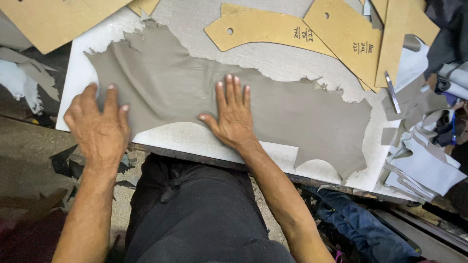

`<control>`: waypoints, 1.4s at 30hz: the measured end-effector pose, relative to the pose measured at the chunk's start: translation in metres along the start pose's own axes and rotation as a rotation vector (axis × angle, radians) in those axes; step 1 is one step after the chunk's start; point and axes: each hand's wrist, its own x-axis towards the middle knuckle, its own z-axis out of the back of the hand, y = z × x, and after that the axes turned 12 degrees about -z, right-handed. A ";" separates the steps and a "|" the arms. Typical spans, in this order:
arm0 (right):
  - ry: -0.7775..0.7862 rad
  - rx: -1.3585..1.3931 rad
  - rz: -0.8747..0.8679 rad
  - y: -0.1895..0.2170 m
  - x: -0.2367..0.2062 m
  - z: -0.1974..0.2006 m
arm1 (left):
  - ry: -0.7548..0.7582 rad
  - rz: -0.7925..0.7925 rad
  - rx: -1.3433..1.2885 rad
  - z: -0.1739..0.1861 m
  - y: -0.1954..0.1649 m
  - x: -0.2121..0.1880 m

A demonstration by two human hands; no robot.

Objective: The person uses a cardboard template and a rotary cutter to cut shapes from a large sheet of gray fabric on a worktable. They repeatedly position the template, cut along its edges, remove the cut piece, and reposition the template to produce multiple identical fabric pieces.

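Note:
A large grey-brown piece of leather (pixel 292 109) with ragged edges lies spread across a white cutting board (pixel 80 68). My left hand (pixel 99 126) rests flat on the leather's left end, fingers spread, near the board's front edge. My right hand (pixel 232 114) presses flat on the middle of the leather, fingers together and pointing away from me. Neither hand holds anything.
Several brown cardboard patterns (pixel 265 29) lie at the back of the board, with one more (pixel 48 19) at the back left. A small metal knife (pixel 392 92) lies at the right. Grey cut pieces (pixel 424 165) are piled at the right edge. Scraps litter the floor on the left.

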 end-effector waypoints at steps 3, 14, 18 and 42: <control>0.122 0.004 -0.031 0.007 0.016 0.001 | -0.003 0.248 -0.115 -0.004 -0.002 0.006; -0.023 0.078 0.018 0.017 0.019 0.007 | -0.091 0.172 -0.212 0.026 0.021 -0.002; -0.083 0.106 0.020 0.029 0.017 0.000 | 0.001 0.260 -0.135 0.034 0.002 -0.003; -0.234 -0.039 -0.494 -0.255 -0.091 0.031 | 0.166 -0.152 -0.046 -0.024 -0.041 0.080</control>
